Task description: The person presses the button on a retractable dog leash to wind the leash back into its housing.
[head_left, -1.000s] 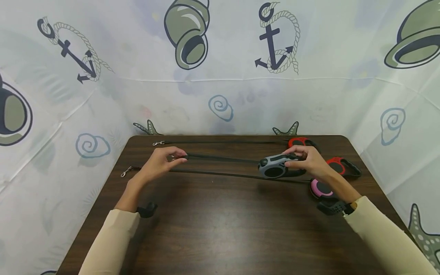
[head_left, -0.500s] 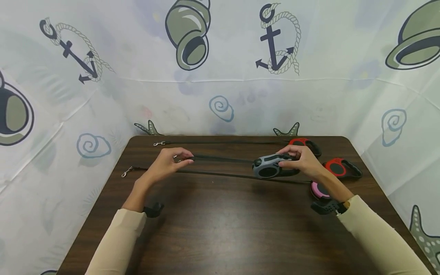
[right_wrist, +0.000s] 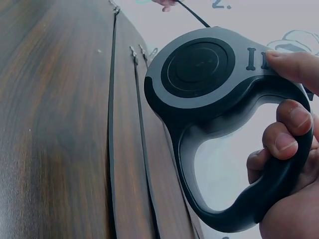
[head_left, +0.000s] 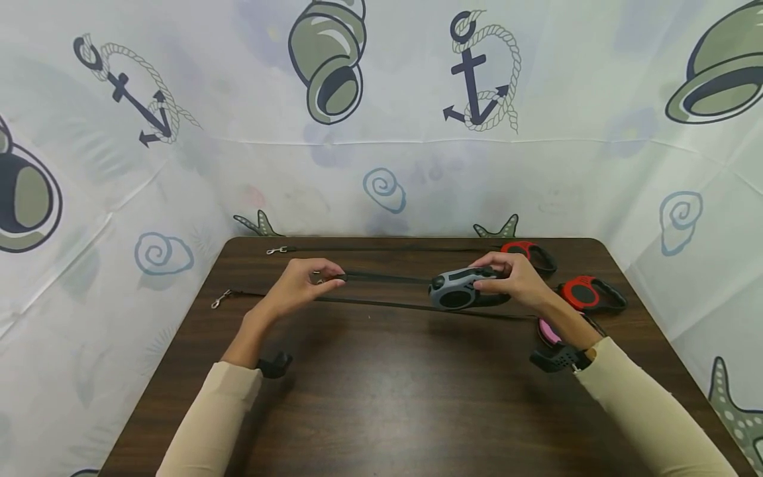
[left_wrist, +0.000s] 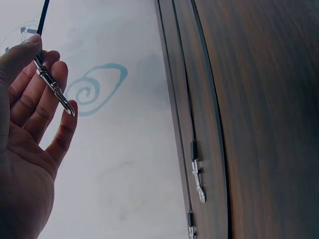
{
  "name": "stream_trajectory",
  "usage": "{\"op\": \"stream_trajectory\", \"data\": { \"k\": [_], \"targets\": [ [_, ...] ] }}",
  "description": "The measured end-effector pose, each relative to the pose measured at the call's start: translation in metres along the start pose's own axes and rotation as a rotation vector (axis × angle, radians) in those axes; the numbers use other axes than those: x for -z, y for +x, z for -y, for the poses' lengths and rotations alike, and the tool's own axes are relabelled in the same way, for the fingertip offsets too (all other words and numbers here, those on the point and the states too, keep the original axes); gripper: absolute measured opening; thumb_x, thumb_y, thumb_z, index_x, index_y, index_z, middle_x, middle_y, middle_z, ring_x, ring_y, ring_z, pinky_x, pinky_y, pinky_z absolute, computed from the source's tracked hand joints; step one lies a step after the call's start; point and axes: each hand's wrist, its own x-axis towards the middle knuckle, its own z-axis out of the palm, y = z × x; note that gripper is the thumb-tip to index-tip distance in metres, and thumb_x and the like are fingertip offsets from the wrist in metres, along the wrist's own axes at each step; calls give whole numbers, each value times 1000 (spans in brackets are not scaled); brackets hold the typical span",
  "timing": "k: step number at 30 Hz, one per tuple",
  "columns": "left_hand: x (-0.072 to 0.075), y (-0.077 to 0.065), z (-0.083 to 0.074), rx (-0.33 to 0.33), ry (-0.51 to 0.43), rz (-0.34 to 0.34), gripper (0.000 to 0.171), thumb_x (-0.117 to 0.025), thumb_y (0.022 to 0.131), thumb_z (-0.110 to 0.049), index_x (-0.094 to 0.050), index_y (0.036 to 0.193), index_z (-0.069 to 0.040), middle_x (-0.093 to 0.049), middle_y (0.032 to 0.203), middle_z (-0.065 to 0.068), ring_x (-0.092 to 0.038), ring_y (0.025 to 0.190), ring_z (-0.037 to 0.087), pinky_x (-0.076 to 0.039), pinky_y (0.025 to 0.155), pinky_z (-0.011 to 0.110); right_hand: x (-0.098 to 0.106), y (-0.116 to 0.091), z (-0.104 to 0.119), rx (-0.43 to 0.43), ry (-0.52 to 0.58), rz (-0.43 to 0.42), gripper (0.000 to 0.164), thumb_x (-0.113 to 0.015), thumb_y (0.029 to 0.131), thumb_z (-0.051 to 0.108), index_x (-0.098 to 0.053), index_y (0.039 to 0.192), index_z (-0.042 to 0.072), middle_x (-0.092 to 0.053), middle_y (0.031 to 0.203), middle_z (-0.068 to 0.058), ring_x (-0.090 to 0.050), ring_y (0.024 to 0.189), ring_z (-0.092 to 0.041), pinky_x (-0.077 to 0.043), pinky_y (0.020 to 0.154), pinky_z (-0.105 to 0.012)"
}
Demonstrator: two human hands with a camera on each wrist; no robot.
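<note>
A gray-and-black retractable leash is held above the table, the right hand curling its fingers around the handle, while the left hand pinches the left end of the outstretched black strap. The left wrist view shows the metal clip against the left fingers, mostly hidden from the head camera; the right wrist view adds dark lettering. Only the head view shows two red casings and a partly covered pink one, right.

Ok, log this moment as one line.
left hand: pinches strap near clip | right hand: grips grey leash | strap: extended | table: two red leashes, pink leash
</note>
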Motion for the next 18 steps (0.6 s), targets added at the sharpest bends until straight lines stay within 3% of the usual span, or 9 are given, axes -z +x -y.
{"op": "stream_trajectory", "data": {
  "k": [18],
  "targets": [
    [-19, 10, -7, -19, -52, 20, 15, -85, 90, -7, -80, 104, -9, -79, 94, -1, -71, 83, 11, -57, 68, 45, -18, 14, -4, 37, 18, 27, 33, -75, 93, -3, -67, 123, -10, -80, 96, -7, -74, 79, -16, -62, 73, -29]
  ]
}}
